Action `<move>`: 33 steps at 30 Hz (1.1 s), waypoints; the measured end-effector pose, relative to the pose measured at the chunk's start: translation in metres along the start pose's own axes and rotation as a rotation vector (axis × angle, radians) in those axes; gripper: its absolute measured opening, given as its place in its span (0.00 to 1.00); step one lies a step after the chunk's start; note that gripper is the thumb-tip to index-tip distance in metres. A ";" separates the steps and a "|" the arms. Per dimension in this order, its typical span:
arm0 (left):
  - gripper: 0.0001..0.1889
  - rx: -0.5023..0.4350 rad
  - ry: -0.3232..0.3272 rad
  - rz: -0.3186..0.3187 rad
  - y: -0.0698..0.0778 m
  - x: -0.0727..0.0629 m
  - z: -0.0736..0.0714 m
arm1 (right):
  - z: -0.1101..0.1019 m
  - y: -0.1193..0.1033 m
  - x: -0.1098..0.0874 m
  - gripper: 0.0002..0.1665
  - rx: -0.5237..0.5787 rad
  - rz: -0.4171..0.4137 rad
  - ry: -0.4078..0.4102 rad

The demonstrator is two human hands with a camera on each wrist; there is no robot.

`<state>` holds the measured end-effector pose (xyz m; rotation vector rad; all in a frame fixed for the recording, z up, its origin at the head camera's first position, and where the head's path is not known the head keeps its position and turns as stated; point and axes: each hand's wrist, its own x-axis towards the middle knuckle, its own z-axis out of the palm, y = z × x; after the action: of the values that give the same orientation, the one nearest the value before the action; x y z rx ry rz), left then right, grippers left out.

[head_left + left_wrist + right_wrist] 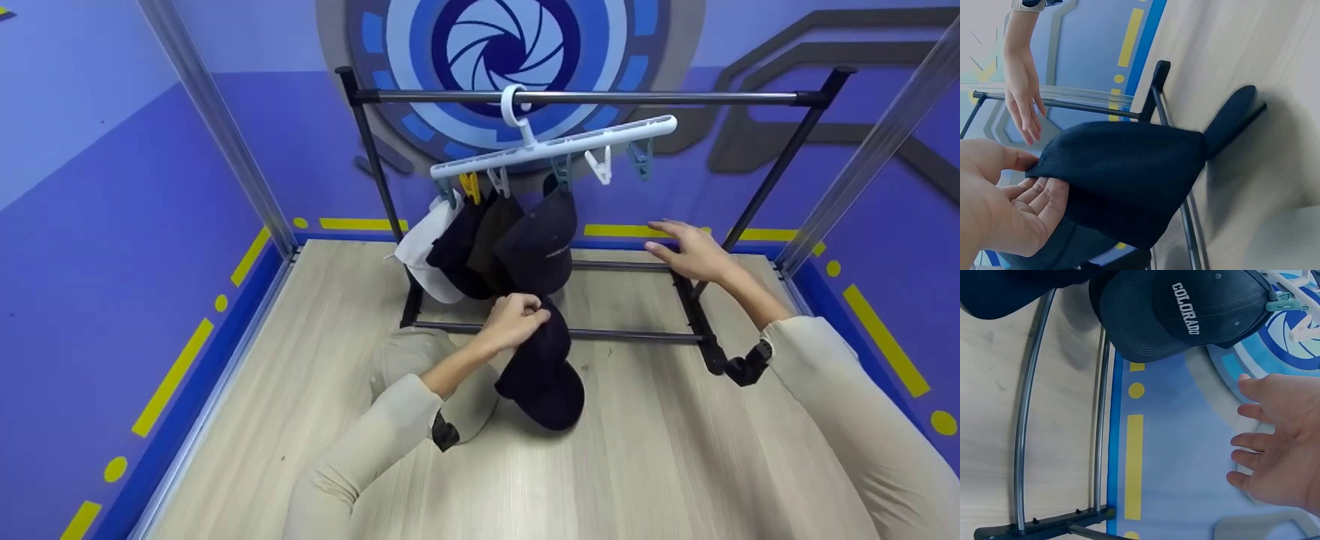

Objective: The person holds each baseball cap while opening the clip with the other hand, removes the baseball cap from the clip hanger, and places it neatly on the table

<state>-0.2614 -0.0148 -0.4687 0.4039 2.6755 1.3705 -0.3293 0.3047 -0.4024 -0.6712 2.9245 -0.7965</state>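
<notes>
My left hand [514, 324] pinches the edge of a dark navy cap [541, 375] between thumb and fingers, and the cap hangs with its brim downward. In the left wrist view the thumb lies on one side of the cap's edge [1112, 174]. My right hand [694, 251] is held out beside the rack with its fingers extended, touching nothing. A pale blue hanger [555, 148] holds several clipped caps: a white cap [431, 247], dark caps, and a dark grey cap [1185, 312] lettered COLORADO. On the hanger's right part, a white clip [600, 165] and a teal clip [640, 159] hold nothing.
The hanger hooks over the top bar [675, 97] of a black and metal rack. A beige cap [472, 405] lies on the wood-patterned surface [660, 457], partly behind my left forearm. Purple wall panels [97, 285] stand on the left, back and right.
</notes>
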 end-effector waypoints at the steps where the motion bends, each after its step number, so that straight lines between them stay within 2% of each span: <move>1: 0.10 -0.008 -0.001 -0.015 -0.002 -0.001 -0.001 | 0.000 0.001 -0.002 0.32 0.003 0.004 -0.002; 5: 0.04 -0.020 0.014 -0.059 -0.016 -0.008 -0.010 | 0.001 0.005 -0.008 0.33 0.014 0.013 -0.011; 9: 0.07 -0.010 0.043 -0.100 -0.035 -0.020 -0.020 | 0.002 0.011 -0.014 0.34 0.010 0.021 -0.021; 14: 0.07 -0.097 0.064 -0.141 -0.053 -0.038 -0.032 | 0.004 0.021 -0.020 0.35 0.002 0.026 -0.034; 18: 0.06 -0.211 0.053 -0.185 -0.059 -0.048 -0.044 | 0.006 0.026 -0.023 0.34 0.002 0.021 -0.054; 21: 0.05 -0.258 0.047 -0.212 -0.063 -0.054 -0.051 | 0.008 0.027 -0.024 0.34 0.004 0.029 -0.076; 25: 0.04 -0.254 0.052 -0.238 -0.070 -0.059 -0.060 | 0.012 0.030 -0.026 0.35 0.009 0.039 -0.101; 33: 0.08 -0.286 0.063 -0.300 -0.086 -0.070 -0.067 | 0.018 0.036 -0.029 0.33 0.007 -0.043 -0.099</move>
<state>-0.2248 -0.1353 -0.5006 -0.0671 2.4053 1.6518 -0.3152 0.3363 -0.4379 -0.7525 2.8264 -0.7544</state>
